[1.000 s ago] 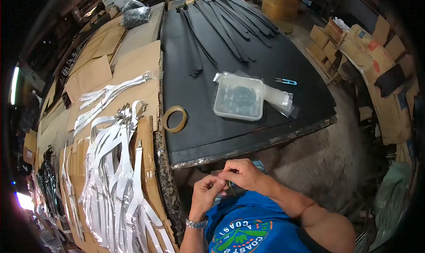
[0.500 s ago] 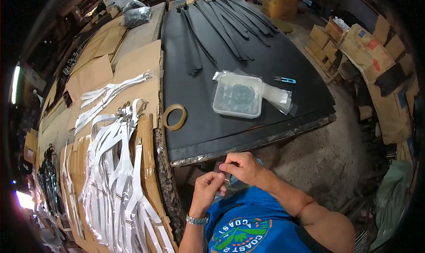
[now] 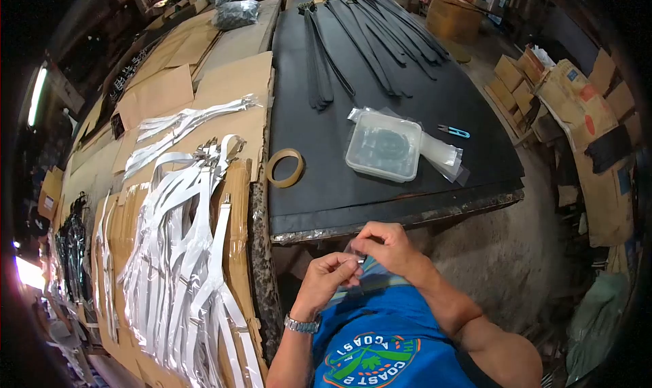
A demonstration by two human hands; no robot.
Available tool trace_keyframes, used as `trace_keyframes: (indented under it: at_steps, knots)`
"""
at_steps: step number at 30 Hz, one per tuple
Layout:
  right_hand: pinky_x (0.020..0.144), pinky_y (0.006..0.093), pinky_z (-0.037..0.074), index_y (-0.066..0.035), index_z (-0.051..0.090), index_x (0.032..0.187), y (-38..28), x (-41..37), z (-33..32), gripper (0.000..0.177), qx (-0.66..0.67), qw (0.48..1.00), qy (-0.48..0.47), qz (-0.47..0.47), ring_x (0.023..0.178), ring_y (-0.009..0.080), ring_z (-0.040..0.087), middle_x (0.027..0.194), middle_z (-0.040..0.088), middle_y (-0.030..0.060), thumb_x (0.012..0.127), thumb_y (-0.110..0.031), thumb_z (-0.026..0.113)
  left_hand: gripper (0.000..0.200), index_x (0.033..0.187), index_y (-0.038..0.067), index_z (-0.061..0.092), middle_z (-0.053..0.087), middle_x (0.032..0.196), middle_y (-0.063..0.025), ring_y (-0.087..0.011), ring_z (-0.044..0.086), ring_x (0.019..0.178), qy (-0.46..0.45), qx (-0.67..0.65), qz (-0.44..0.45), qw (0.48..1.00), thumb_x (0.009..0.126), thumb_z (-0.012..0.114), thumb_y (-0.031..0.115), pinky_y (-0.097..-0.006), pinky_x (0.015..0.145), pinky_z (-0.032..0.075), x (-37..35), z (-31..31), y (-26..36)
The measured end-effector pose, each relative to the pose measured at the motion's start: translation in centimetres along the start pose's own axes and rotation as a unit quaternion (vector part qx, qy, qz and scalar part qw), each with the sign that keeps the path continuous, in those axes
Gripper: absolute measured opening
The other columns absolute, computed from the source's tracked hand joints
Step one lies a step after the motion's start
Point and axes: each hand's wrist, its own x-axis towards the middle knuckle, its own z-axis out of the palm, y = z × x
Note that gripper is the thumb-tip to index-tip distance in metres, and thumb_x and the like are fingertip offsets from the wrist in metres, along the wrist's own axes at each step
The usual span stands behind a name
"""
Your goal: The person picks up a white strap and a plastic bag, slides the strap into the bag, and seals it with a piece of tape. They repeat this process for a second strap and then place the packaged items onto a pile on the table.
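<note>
In front of my lap, just off the table's front edge, my left hand (image 3: pixel 331 277) and my right hand (image 3: pixel 386 244) work close together. Both are closed in a pinch. A piece of clear plastic film (image 3: pixel 352 245) shows at my right fingertips. Between my left thumb and finger sits a small shiny piece (image 3: pixel 360 260), too small to name. On the black sheet (image 3: pixel 326 177) beyond my hands stands a translucent plastic box (image 3: pixel 384 147), with clear plastic bags (image 3: pixel 443 154) beside and under it. A roll of brown tape (image 3: pixel 284 168) and blue thread snips (image 3: pixel 454 131) lie nearby.
White suspenders (image 3: pixel 180 252) with metal clips lie heaped on cardboard at the left, more white straps (image 3: pixel 187 124) behind them. Black straps (image 3: pixel 380 45) lie at the table's far end. Cardboard boxes (image 3: pixel 513 82) stand at the right. A grey plastic bundle (image 3: pixel 236 11) sits at the back.
The view has shifted, so the table appears further right and slightly lower. My hands stay close together, still pinching, and the clear film now shows by my right fingertips.
</note>
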Motion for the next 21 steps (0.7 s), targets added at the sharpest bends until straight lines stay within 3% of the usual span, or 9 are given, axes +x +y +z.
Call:
trace_keyframes:
  at_steps: [6,12,17,21]
  knots:
    - [0.052,0.0301,0.044,0.000,0.065,0.077,-0.6,0.5,-0.7,0.022,-0.120,0.992,-0.002,0.031,0.056,0.0104,0.056,0.060,0.060,0.0100,0.085,-0.019,0.071,0.025,0.111,0.000,0.063,0.069,0.091,-0.0069,-0.0121,0.065,0.077,-0.050,0.026,-0.067,0.996,0.092,0.066,0.015,-0.0252,0.071,0.054,-0.4,-0.7,1.8]
    - [0.051,0.0312,0.042,0.000,0.064,0.075,-1.1,0.2,-0.6,0.023,-0.073,0.997,-0.008,-0.001,0.053,0.0119,0.049,0.056,0.056,0.0082,0.085,-0.020,0.070,0.024,0.111,-0.001,0.063,0.068,0.094,-0.0065,-0.0114,0.063,0.084,0.019,0.011,0.079,0.997,0.092,0.067,0.012,-0.0253,0.077,0.053,0.0,0.8,1.9]
    - [0.060,0.0308,0.047,-0.001,0.063,0.089,-0.5,-0.6,-0.4,0.019,-0.045,0.998,-0.001,0.037,0.069,0.0143,0.061,0.075,0.065,0.0076,0.086,-0.018,0.070,0.011,0.093,0.000,0.065,0.067,0.082,-0.0043,-0.0084,0.060,0.073,0.083,0.020,0.067,0.994,0.090,0.068,0.010,-0.0230,0.069,0.051,0.5,0.9,1.4]
    - [0.062,0.0304,0.048,-0.001,0.062,0.092,1.8,-0.9,-0.1,0.020,-0.018,1.000,-0.008,-0.011,0.067,0.0143,0.058,0.072,0.061,0.0058,0.087,-0.019,0.069,0.011,0.092,0.001,0.064,0.066,0.084,-0.0033,-0.0075,0.059,0.075,0.044,0.057,0.078,0.994,0.090,0.069,0.011,-0.0223,0.069,0.050,0.9,0.5,0.8]
